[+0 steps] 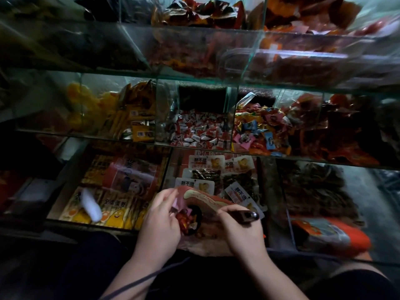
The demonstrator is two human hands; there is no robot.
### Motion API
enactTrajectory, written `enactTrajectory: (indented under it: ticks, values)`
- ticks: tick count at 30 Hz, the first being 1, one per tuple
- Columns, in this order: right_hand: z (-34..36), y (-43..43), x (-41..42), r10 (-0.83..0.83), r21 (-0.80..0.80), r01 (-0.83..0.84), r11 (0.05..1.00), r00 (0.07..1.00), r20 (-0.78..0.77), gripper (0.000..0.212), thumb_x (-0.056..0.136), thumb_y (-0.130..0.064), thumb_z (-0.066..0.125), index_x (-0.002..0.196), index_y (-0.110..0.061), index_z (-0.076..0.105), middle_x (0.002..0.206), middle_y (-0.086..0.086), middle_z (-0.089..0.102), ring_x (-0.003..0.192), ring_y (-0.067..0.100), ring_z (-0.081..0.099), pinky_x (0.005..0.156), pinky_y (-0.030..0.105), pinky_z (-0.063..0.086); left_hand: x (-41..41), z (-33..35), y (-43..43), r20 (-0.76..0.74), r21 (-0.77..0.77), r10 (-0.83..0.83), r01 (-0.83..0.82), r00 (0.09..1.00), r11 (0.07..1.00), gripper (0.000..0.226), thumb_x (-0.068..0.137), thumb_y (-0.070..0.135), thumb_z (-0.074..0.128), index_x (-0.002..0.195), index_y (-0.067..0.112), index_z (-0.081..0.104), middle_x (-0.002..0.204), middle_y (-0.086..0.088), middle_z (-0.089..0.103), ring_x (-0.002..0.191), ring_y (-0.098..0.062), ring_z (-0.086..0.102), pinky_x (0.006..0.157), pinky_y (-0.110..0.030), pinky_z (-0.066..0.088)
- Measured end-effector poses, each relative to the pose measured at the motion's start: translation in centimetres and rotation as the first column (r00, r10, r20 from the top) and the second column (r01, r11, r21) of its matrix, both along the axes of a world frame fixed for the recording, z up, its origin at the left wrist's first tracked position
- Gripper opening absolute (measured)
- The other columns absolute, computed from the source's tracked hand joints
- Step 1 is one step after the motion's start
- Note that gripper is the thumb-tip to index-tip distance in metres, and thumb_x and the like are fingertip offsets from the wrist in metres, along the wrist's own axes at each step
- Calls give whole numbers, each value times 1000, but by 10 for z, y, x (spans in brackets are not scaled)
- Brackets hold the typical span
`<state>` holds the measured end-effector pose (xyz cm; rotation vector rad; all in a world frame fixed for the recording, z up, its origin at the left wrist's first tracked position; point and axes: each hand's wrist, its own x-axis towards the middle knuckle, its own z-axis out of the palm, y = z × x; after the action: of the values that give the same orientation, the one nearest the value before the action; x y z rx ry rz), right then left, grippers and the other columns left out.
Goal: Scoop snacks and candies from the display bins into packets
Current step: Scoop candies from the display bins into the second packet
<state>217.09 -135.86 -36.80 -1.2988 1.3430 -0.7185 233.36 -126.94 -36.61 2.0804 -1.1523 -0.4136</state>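
My left hand (159, 221) grips the left edge of a reddish packet (207, 199) and holds its mouth apart. Red and yellow wrapped candies (184, 220) show inside the packet. My right hand (240, 229) is closed around the dark handle of a scoop (245, 215), whose dark bowl sits tipped at the packet's mouth. Both hands hover over the front row of the glass display bins (194, 83). The middle row holds a bin of white-and-red candies (197, 131) and a bin of mixed colourful candies (259, 131).
Glass bins rise in tiers ahead, with thin glass dividers and rims. Front row: yellow egg-roll boxes (108, 198) at left, bagged dark snacks (216, 176) under my hands, dark dried snacks (313, 187) and an orange bag (331, 234) at right. A thin cord (138, 282) crosses my left forearm.
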Motion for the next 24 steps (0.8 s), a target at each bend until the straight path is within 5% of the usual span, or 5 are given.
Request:
enactTrajectory:
  ticks: [9, 14, 16, 20, 24]
  values:
    - [26, -5, -54, -136, 69, 134, 989, 990, 33, 13, 86, -34, 78, 76, -27, 80, 75, -7, 78, 80, 9, 74, 79, 32, 57, -14, 16, -3, 196, -66, 28, -15, 980, 998, 46, 87, -3, 62, 130, 14, 66, 135, 7, 51, 130, -11, 37, 112, -35, 35]
    - [34, -5, -84, -136, 161, 114, 980, 982, 131, 15, 86, -33, 79, 83, -18, 80, 87, 10, 80, 94, 29, 77, 95, 54, 57, -36, 28, -11, 188, -419, -79, 153, 979, 895, 26, 78, -3, 61, 85, 18, 74, 100, 19, 66, 102, -3, 59, 92, -17, 43]
    - [38, -6, -95, -149, 183, 118, 976, 974, 168, 17, 84, -33, 81, 88, -16, 80, 93, 11, 80, 98, 30, 76, 98, 51, 56, -48, 22, -20, -2, -281, -127, 122, 992, 952, 26, 84, 4, 67, 93, 28, 73, 98, 27, 65, 101, 5, 60, 88, -10, 45]
    - [52, -3, -113, -170, 204, 111, 973, 938, 301, 8, 78, -10, 82, 84, -8, 78, 93, 24, 76, 92, 37, 76, 75, 34, 62, -55, -9, -35, -8, 168, -135, 135, 991, 977, 56, 96, 49, 56, 147, 33, 41, 155, 12, 33, 147, -11, 25, 120, -31, 24]
    - [67, 3, -126, -136, 227, 45, 973, 903, 408, 21, 74, 7, 78, 94, 0, 75, 102, 32, 72, 97, 43, 74, 85, 45, 63, -57, -17, -49, 26, 179, -133, 126, 991, 976, 68, 97, 54, 50, 155, 23, 31, 162, 1, 25, 150, -17, 16, 123, -40, 17]
